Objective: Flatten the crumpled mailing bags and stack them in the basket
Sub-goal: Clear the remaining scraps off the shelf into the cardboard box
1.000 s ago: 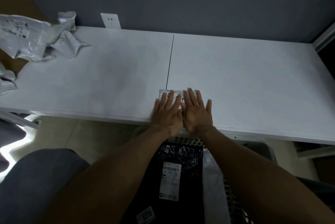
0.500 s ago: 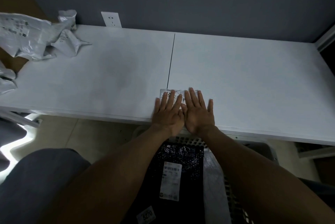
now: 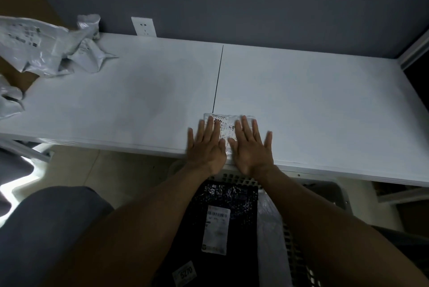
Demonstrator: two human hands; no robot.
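Flat bag [image 3: 228,121] at near edge of table [image 3: 301,101], crumpled bags [image 3: 46,47] far left, basket [image 3: 232,178] below.

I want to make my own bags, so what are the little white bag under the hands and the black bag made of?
The little white bag looks like thin plastic film, slightly shiny, with fine wrinkles and a printed label. The black bag seems glossy plastic too: its crinkles glint.

- Small white plastic mailing bag with a printed label [image 3: 224,121] lies flat, just below the frame's centre.
- Crumpled white plastic mailing bags [image 3: 46,47] sit bunched at upper left.
- Glossy black mailing bag with a barcode label [image 3: 232,196] lies flat inside the white perforated plastic basket [image 3: 234,178], bottom centre.
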